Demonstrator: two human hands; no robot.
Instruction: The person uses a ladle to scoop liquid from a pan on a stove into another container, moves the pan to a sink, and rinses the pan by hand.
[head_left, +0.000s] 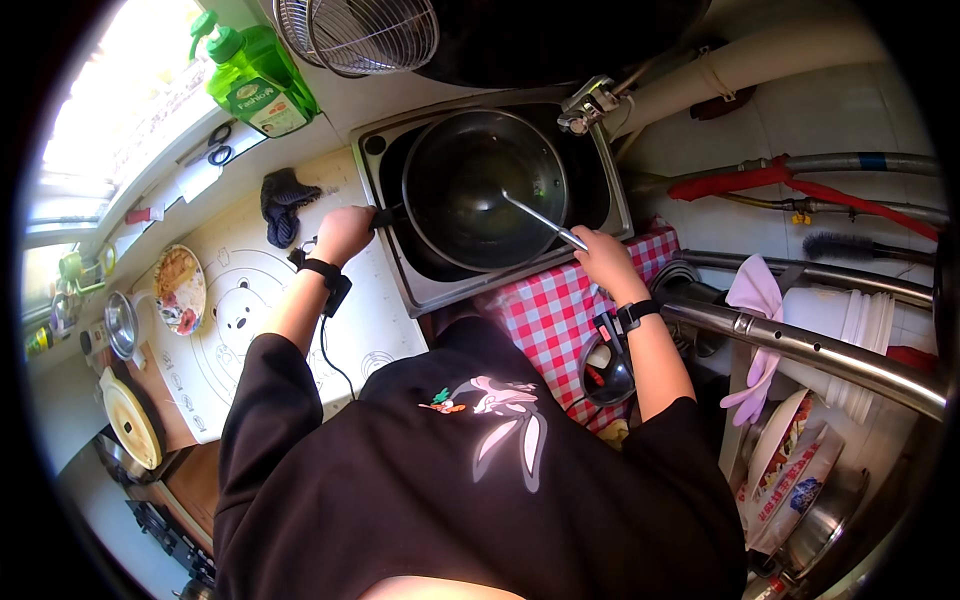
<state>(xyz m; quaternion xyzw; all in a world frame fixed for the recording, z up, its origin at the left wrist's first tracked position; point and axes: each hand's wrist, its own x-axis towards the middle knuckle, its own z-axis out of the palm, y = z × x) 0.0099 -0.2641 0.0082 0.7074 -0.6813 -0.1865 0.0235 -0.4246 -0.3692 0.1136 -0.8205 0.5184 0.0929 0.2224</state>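
A dark wok (465, 232) rests over the stainless steel sink (420, 304), tilted enough that I look into its bowl. My left hand (343, 234) grips the wok's black handle (384, 218) at the sink's left rim. In my right hand (606, 259) is a metal-handled utensil (541, 219), its lower end reaching the middle of the wok. A little shiny liquid appears to lie in the bottom; the utensil's head is hard to make out. The faucet (589, 105) stands at the sink's back right corner.
Left of the sink lie a printed white mat (262, 367), a dark cloth (281, 206) and a floral plate (180, 289) with food. A green pump bottle (259, 82) and wire basket (360, 34) stand behind. Steel rails (810, 349) with pink gloves (754, 337) are at right.
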